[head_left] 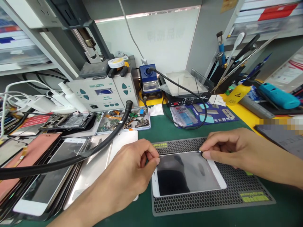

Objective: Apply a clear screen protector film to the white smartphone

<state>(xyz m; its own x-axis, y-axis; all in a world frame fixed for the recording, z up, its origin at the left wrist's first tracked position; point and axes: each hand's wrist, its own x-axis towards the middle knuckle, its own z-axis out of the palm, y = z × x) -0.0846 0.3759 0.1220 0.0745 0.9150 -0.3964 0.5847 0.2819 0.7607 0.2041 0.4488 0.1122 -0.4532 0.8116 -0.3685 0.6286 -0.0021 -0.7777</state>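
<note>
A white-framed smartphone [187,175] with a dark, glossy screen lies flat on a grey honeycomb mat [201,201]. My left hand [134,170] is closed in a pinch at the phone's far left corner, thumb against forefinger. What those fingertips hold, if anything, is hidden. At the far right corner, my right hand [227,151] pinches with thumb and forefinger, and a small dark bit shows by the thumb tip. Its kind is too small to make out. A faint smudge or reflection shows on the screen's right half.
Stacked phones and panels [54,176] lie at left, crossed by a thick black hose [104,145]. A parts tray [123,126] sits before a soldering station [101,91]. Behind the mat is a flat-topped device [182,83] with a looping cable; a yellow bottle [239,93] stands right.
</note>
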